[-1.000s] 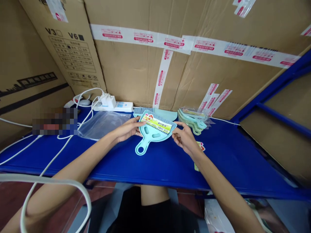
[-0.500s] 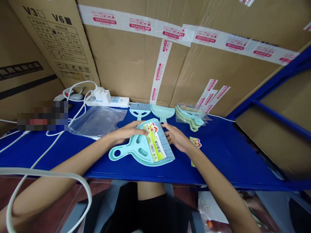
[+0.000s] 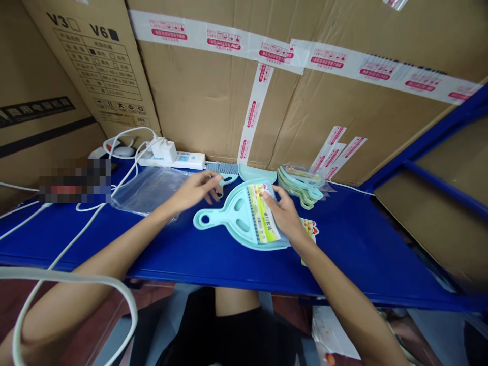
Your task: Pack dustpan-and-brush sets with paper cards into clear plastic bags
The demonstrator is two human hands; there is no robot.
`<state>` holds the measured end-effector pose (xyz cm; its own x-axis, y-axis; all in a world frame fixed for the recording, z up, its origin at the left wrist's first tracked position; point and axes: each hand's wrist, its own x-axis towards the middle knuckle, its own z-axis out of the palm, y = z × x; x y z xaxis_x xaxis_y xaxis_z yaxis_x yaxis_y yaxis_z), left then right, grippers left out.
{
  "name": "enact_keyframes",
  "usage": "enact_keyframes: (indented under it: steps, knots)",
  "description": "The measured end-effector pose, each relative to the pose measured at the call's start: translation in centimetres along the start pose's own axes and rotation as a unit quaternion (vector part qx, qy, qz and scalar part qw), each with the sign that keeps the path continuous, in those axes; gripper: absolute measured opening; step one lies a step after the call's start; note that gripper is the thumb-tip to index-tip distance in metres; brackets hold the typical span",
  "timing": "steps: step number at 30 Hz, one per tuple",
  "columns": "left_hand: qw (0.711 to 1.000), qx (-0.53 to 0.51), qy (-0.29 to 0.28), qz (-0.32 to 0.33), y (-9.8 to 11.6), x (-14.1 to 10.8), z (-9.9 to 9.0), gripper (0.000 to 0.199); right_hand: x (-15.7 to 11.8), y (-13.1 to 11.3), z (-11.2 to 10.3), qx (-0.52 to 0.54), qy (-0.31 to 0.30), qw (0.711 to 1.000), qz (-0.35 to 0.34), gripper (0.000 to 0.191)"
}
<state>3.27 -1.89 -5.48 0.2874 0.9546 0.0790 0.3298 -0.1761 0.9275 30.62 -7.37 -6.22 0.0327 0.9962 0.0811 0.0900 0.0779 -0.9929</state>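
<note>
The dustpan set is turquoise, its label yellow-green and white, the table blue.

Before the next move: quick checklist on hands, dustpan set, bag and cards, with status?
1. Right hand grips the dustpan set: ok, at the wide bristle end.
2. Left hand off the dustpan set: ok, fingers apart from its handle.
3. Card on the dustpan set: ok, lies across the brush, partly under the right hand.
4. Plastic bag mouth open: cannot tell; it lies flat on the table.
5. Second card fully visible: not ok, the right forearm covers part.
</note>
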Motion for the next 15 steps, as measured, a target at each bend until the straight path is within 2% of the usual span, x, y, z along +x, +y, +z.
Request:
enact_keyframes:
  steps: [1,2,3,4,5,6,8,10,13,15]
  knots:
    - [0.987,0.135,0.084,0.002,-0.2,0.3,-1.2,0.044,0.3,-0.3,-0.5,0.008,0.025,1.000,-0.003,0.061]
    - [0.950,0.272,0.152,-0.019,-0.4,0.5,-2.3,0.044,0.5,-0.5,-1.1,0.013,0.051,0.999,-0.007,0.063]
    - [0.901,0.386,0.191,-0.057,-0.6,0.6,-3.2,0.046,0.8,-0.7,-1.6,0.015,0.075,0.997,-0.010,0.064]
    - [0.857,0.465,0.196,-0.102,-0.9,0.7,-4.0,0.050,1.0,-0.8,-2.1,0.016,0.095,0.995,-0.014,0.064]
    - [0.827,0.511,0.180,-0.148,-1.1,0.8,-4.5,0.053,1.2,-0.9,-2.5,0.017,0.111,0.994,-0.017,0.065]
    - [0.813,0.532,0.150,-0.183,-1.3,0.8,-4.7,0.055,1.4,-0.9,-2.9,0.018,0.124,0.992,-0.020,0.066]
    - [0.816,0.532,0.087,-0.208,-1.5,0.8,-4.6,0.057,1.9,-0.8,-3.5,0.027,0.152,0.988,-0.022,0.068]
    - [0.829,0.528,0.058,-0.175,-1.5,0.7,-4.3,0.054,2.3,-0.6,-3.9,0.035,0.177,0.983,-0.019,0.071]
    - [0.826,0.542,0.081,-0.129,-1.2,0.5,-4.4,0.050,2.9,-0.2,-4.4,0.042,0.200,0.979,-0.016,0.073]
    - [0.815,0.554,0.096,-0.140,-1.1,0.4,-5.1,0.051,3.1,0.0,-4.6,0.035,0.207,0.978,-0.018,0.073]
